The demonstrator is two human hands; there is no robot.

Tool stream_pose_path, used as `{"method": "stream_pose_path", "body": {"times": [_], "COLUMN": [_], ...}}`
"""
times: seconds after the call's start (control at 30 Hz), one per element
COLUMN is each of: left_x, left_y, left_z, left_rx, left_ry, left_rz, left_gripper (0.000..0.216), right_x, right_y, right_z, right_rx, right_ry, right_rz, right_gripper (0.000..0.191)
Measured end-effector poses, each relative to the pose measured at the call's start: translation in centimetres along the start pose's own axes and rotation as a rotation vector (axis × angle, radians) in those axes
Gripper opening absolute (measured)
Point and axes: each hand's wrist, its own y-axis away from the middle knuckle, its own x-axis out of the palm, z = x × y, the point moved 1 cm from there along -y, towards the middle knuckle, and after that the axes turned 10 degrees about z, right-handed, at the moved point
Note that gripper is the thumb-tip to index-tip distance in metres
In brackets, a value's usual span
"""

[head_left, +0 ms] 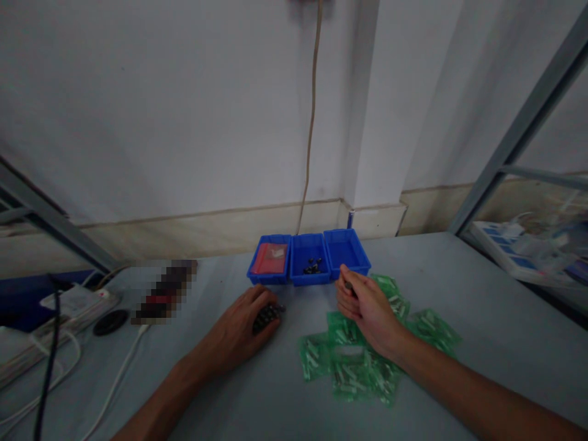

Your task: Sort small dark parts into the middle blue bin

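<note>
My left hand [245,324] lies on the grey table [482,306] with its fingers curled over a cluster of small dark metal parts [267,317]. My right hand [362,306] is closed in a pinch on a small dark part [349,285], just in front of the right blue bin [346,251]. Under and around that hand lie several green plastic bags [353,358] holding small pieces. The middle blue bin [310,260] holds a few dark parts. The left blue bin [270,260] holds a red packet.
A cable [312,116] runs down the white wall behind the bins. At the left are a power strip [73,303], white cords [114,383], a black round object [110,321] and a blurred-out item. Metal frame bars stand at both sides; a white tray [514,245] is far right.
</note>
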Motion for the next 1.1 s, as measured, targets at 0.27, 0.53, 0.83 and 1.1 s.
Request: {"method": "stream_pose_path", "body": {"times": [0.27,0.53,0.83,1.1], "left_x": [-0.11,-0.18,-0.21,-0.27], "left_y": [0.01,-0.01,0.16,0.10], "left_z": [-0.03,-0.37,-0.28,-0.55], "left_rx": [0.031,0.034,0.035,0.036], "left_ry": [0.007,0.007,0.008,0.007], "left_rz": [-0.007,0.005,0.026,0.044], "left_gripper": [0.011,0.008,0.011,0.012], "right_x": [0.04,-0.02,0.18,0.07], "right_y": [-0.05,-0.04,0.20,0.09], "right_z": [-0.17,-0.05,-0.09,-0.15], "right_rx": [-0.001,-0.005,-0.001,0.007], "right_ry": [0.004,0.005,0.013,0.024], "right_rz": [-0.018,-0.005,-0.023,-0.016], "right_gripper": [0.061,0.059,0.059,0.060]}}
